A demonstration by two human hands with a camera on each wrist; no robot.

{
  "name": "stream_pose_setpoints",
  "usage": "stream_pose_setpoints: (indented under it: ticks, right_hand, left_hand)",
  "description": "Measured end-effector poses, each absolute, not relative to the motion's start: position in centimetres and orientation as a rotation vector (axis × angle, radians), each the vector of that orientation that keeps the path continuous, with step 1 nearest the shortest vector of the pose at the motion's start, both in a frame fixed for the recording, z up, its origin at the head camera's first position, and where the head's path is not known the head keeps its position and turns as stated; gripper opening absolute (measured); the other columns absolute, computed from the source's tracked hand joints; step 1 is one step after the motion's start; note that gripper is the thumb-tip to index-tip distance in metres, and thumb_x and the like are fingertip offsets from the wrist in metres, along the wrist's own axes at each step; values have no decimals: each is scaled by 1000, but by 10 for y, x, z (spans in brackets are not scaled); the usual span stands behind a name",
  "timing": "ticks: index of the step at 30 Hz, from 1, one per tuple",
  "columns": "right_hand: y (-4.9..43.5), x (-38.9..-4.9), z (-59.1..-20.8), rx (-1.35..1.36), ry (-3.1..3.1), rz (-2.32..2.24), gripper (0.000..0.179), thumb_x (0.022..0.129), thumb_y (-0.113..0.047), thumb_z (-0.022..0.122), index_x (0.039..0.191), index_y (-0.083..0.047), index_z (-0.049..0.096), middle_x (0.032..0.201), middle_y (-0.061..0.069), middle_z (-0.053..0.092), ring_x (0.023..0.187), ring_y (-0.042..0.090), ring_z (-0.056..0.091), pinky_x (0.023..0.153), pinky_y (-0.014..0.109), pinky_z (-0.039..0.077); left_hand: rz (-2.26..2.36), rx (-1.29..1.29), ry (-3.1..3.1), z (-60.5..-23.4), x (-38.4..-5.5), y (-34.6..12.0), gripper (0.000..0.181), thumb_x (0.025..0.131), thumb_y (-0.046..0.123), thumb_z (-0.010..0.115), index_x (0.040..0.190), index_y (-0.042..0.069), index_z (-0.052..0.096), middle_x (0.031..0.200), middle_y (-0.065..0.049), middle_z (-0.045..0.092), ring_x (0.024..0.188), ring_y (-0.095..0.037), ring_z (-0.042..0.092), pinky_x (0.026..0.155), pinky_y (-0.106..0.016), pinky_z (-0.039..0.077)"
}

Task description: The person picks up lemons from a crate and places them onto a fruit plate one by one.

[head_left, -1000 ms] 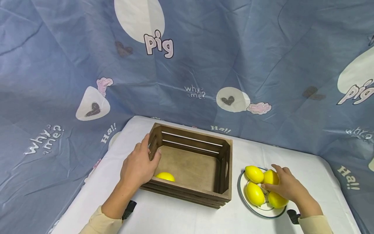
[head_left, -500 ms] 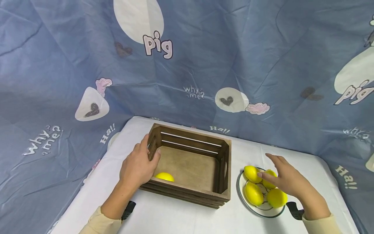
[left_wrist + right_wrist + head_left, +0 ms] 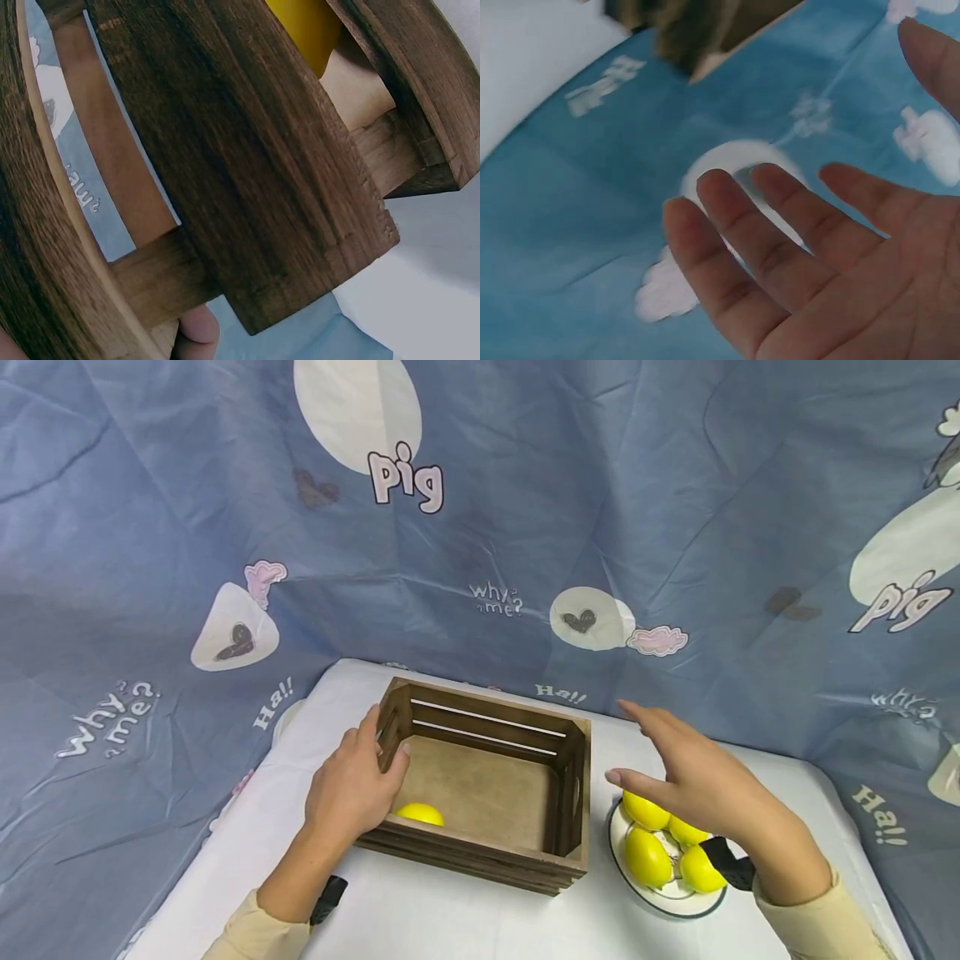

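My left hand [image 3: 352,785] holds the left end of a brown slatted wooden crate [image 3: 480,843], thumb over the inner side. In the left wrist view the crate's slats [image 3: 247,165] fill most of the picture, and a fingertip shows at the bottom edge. One yellow lemon [image 3: 422,813] lies inside the crate near its front left corner. My right hand [image 3: 697,777] is raised between the crate and a plate, holding nothing. Its fingers [image 3: 765,240] are spread and relaxed in the right wrist view. Below it, several lemons [image 3: 648,857] sit on the white plate [image 3: 671,906], partly hidden by the hand.
A white cloth [image 3: 450,910] covers the table under the crate and plate. Behind and at both sides hangs a blue printed sheet [image 3: 480,527], close to the crate's back edge.
My right hand has let go of the lemons on the plate, risen, and moved left and away toward the crate's right end. My left hand and the crate stay where they were.
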State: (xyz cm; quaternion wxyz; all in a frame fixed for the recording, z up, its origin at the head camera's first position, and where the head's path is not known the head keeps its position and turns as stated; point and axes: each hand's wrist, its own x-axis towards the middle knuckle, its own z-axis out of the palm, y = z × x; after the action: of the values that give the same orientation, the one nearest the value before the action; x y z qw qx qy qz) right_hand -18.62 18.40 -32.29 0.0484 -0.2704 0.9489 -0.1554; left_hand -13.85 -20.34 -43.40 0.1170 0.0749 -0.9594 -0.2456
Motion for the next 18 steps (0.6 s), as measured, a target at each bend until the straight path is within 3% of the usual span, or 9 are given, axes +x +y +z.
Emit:
stream_pose_setpoints:
  ticks: [7, 14, 18]
  right_hand:
    - [133, -190, -303, -1069, 2860, -389, 90, 86, -56, 64, 156, -27, 15, 151, 1, 35, 133, 25, 41, 102, 48, 39]
    - [81, -201, -308, -1247, 2673, -242, 74, 87, -53, 65, 149, -23, 39, 145, 1, 43, 134, 21, 39, 106, 42, 36]
    - [52, -207, -318, -1263, 2554, -188, 73, 84, -49, 70, 145, -17, 44, 140, 0, 49, 128, 17, 45, 104, 35, 37]
  left_hand:
    - [-725, 212, -2808, -433, -139, -204, 74, 95, 55, 43, 153, 11, 28, 95, -8, 56, 73, -25, 58, 61, -46, 47]
    - [-720, 212, -2817, -435, -138, -204, 74, 95, 53, 46, 152, 10, 28, 96, -9, 56, 74, -26, 59, 62, -46, 48]
    - [-728, 205, -2814, -434, -138, -205, 73, 95, 52, 46, 152, 10, 28, 96, -9, 56, 74, -26, 59, 62, -47, 48]
